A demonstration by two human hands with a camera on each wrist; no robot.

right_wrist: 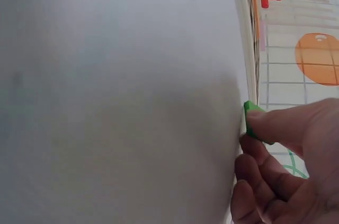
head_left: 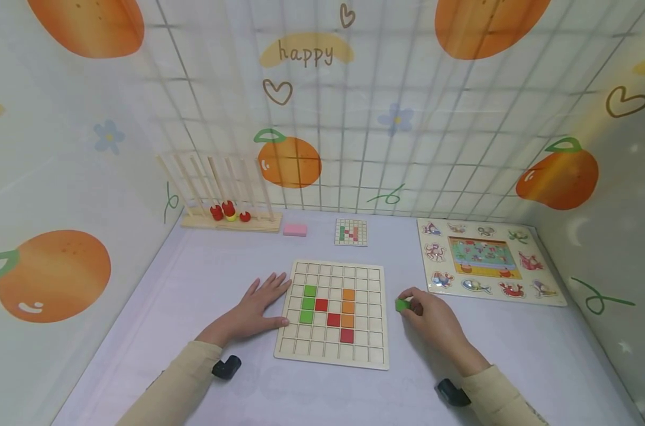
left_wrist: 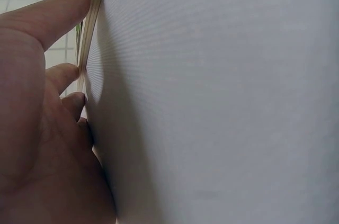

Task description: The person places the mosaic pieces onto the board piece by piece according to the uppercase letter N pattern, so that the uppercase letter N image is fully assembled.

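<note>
A wooden grid board [head_left: 373, 349] lies in the middle of the table. On it sit green tiles [head_left: 307, 303] in a column at the left, orange tiles [head_left: 348, 307] in a column at the right, and red tiles [head_left: 334, 320] stepping down between them. My left hand [head_left: 254, 310] rests with spread fingers at the board's left edge; its thumb touches the rim in the left wrist view. Right of the board, my right hand [head_left: 434, 316] pinches a green tile [head_left: 402, 305] between thumb and fingers, just above or on the table.
Behind the board lies a small pattern card [head_left: 351, 232], with a pink block [head_left: 294, 229] beside it. A wooden peg rack [head_left: 232, 223] with red and yellow beads stands back left. A sea-animal puzzle board [head_left: 434, 234] lies at the right.
</note>
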